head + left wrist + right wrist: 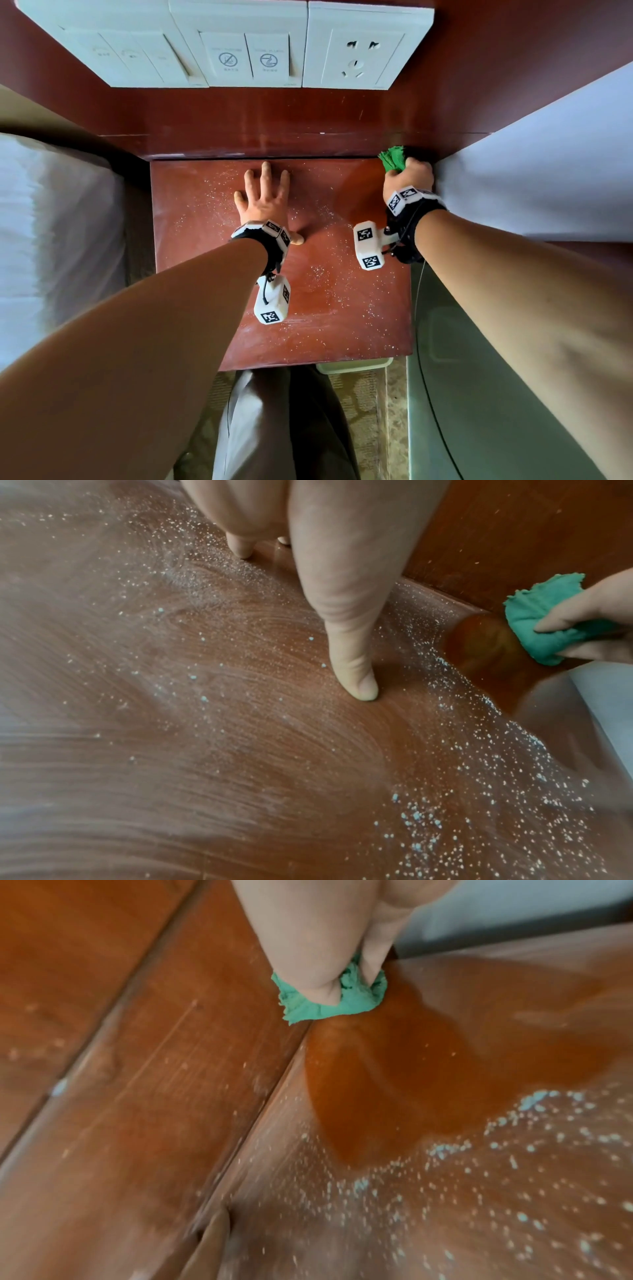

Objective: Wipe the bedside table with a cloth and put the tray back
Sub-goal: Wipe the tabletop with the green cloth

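The red-brown bedside table top [212,274] is dusted with white powder and crumbs. My right hand [407,178] grips a bunched green cloth [393,159] and presses it into the table's far right corner, against the back panel. The cloth [548,626] [325,1001] leaves a clean, darker streak [394,1069] beside it. My left hand [263,198] lies flat on the table's middle with fingers spread, thumb [356,674] pressed down. A pale tray edge [352,365] peeks out below the table's front edge, on the floor.
A wall panel with white switches and a socket [359,51] rises behind the table. White bedding [51,222] lies to the left, and a white sheet [548,164] to the right. A dark rounded object [496,411] stands at the lower right.
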Available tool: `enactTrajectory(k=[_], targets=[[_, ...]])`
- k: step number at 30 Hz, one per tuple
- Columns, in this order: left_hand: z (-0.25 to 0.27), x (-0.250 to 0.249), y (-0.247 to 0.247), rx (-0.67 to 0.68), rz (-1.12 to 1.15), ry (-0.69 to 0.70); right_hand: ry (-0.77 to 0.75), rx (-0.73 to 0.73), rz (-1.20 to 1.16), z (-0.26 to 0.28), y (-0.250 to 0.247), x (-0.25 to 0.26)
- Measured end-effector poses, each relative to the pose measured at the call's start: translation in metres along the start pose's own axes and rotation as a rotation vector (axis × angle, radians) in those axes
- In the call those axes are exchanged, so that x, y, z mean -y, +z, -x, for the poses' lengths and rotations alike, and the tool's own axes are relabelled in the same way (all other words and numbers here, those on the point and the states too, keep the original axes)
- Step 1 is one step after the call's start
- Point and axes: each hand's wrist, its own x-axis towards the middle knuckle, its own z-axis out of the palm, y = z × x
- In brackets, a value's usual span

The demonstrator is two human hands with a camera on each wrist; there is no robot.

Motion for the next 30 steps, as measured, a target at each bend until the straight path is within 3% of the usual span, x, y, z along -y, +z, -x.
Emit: enactTrajectory(k=[4, 8, 12, 15, 21, 24, 27, 30], targets=[[-0.001, 0.001, 0.0, 0.019, 0.009, 0.004, -0.08, 0.035, 0.051, 0.011, 0.012, 0.016], [-0.002, 0.001, 0.001, 0.019, 0.024, 0.003, -0.381, 0.126, 0.204, 0.027, 0.021, 0.023], [-0.001, 0.001, 0.001, -0.005, 0.024, 0.0, -0.603, 0.177, 0.15, 0.049, 0.037, 0.033], [-0.001, 0.0, 0.001, 0.006, 0.025, -0.001, -0.558, 0.183, 0.042, 0.052, 0.038, 0.031], [0.0, 0.0, -0.001, 0.017, 0.014, -0.002, -0.266, -0.124, -0.088, 0.028, 0.014, 0.002], [0.0, 0.0, -0.001, 0.012, 0.009, 0.002, -0.146, -0.073, -0.027, 0.015, 0.009, -0.002], [0.0, 0.0, 0.0, 0.018, 0.006, 0.007, -0.189, -0.019, -0.002, 0.017, 0.017, 0.002], [-0.001, 0.0, 0.001, 0.016, 0.005, 0.004, -0.373, 0.003, 0.0, 0.023, 0.025, 0.002]])
